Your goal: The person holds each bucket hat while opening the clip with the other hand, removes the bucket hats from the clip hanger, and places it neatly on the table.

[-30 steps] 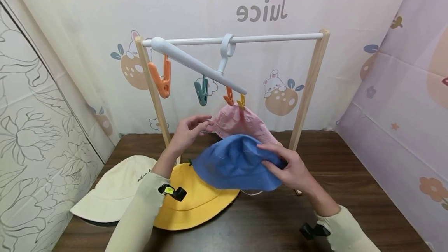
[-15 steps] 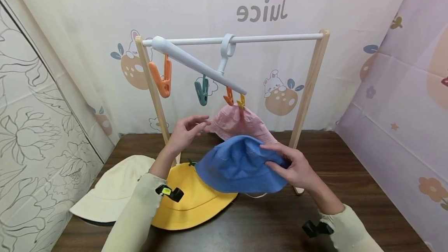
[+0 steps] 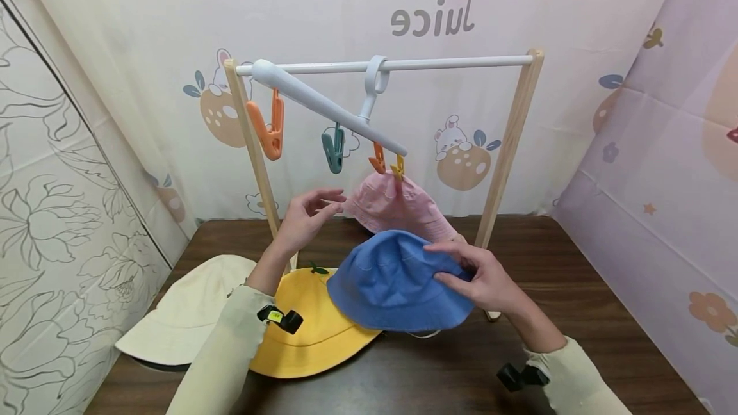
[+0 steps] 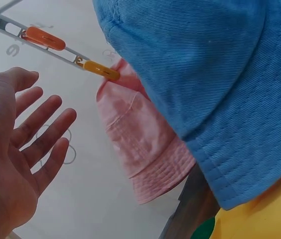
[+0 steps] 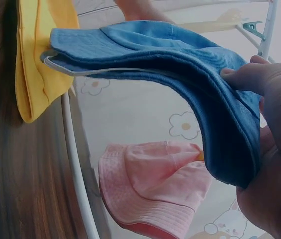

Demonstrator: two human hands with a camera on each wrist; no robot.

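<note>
A blue bucket hat (image 3: 398, 287) is pinched at its right side between the thumb and fingers of my right hand (image 3: 478, 277). It hangs in front of the pink hat and overlaps the yellow hat in the head view. My left hand (image 3: 305, 219), fingers loosely spread, holds nothing. It is raised left of the pink bucket hat (image 3: 394, 207), which hangs from a yellow clip (image 3: 398, 167) at the hanger's near-right end. In the right wrist view, the blue hat's underside and a thin white cord (image 5: 95, 71) along its brim show.
The pale blue hanger (image 3: 323, 106) hooks over the rack's white bar (image 3: 461, 63). Two orange clips, one being the larger left clip (image 3: 271, 127), and a green clip (image 3: 333, 149) hang from it. A yellow hat (image 3: 305, 338) and a cream hat (image 3: 196, 312) lie on the dark table.
The blue hat has come down and shifted slightly right in my right hand, with more of the yellow hat's top now visible. My left hand has drawn back slightly from the pink hat.
</note>
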